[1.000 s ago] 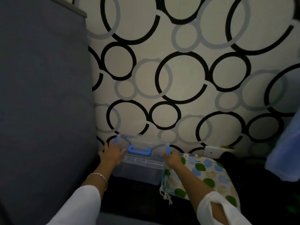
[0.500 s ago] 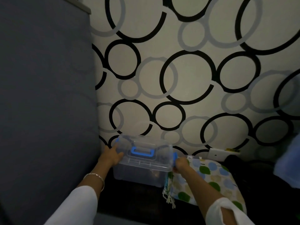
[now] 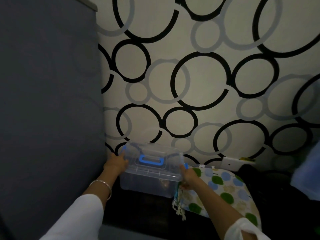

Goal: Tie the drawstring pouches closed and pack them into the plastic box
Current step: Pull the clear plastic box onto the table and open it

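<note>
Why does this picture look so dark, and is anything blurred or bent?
Head view: dim room light, so the dark surface under the plastic box loses detail; the wide-angle lens bows the wallpaper circles near the edges; the blue cloth at far right is smeared, while the spotted pouch reads clearly.

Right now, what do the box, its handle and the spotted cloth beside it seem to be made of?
Box: clear plastic, fairly glossy; dark contents show through its wall. Handle: opaque blue plastic, it seems, moulded. Cloth: soft printed fabric, matte, probably woven; a pale fringe hangs at its corner.
</note>
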Tool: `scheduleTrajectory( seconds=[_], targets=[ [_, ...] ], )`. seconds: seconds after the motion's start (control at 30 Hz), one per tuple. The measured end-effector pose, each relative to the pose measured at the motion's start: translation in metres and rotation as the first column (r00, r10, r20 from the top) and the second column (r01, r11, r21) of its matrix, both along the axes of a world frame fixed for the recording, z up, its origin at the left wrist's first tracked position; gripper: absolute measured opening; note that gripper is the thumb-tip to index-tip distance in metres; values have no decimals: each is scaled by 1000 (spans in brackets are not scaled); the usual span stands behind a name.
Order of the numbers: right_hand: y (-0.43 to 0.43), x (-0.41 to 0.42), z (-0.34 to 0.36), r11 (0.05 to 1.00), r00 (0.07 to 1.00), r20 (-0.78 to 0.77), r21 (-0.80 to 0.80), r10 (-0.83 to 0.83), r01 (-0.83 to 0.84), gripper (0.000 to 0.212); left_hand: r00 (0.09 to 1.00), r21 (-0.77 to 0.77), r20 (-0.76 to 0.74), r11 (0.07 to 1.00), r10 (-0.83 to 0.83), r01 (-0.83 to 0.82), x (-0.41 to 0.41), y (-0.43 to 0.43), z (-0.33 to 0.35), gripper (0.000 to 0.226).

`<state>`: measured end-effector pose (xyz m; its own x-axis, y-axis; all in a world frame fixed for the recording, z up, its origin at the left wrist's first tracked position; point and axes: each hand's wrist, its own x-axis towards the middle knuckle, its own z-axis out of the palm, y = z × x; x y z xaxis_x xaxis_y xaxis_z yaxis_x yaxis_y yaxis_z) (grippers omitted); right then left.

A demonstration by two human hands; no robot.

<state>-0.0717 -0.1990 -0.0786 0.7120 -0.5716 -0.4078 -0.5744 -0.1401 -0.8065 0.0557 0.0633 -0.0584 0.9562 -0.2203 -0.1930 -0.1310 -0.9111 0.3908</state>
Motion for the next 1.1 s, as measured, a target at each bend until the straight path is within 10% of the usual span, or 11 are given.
scheduleTrajectory(
  seconds=[0.43, 0.63, 0.77, 0.9, 1.1],
  targets=[
    [2, -8, 11, 966, 991, -61, -223, 119, -130, 43, 995, -140, 65, 988, 72, -62, -6, 2, -1, 52],
    [0, -6, 34, 973, 981, -117, 188, 155, -131, 50, 994, -40, 110, 999, -6, 10, -18, 3, 10, 31],
    [-3, 3, 36, 963, 997, -15, 262, 69, -63, 39, 974, 15, -227, 1000, -9, 13, -38, -6, 40, 64],
    [3, 14, 27, 949, 978, 154, 302, -141, 89, 16, 751, -26, -660, 999, -35, 24, -55, -13, 71, 58],
    [20, 6, 24, 956, 991, -81, 282, 107, -81, 49, 999, 211, -33, 977, -31, 38, -47, -14, 48, 49]
  ],
)
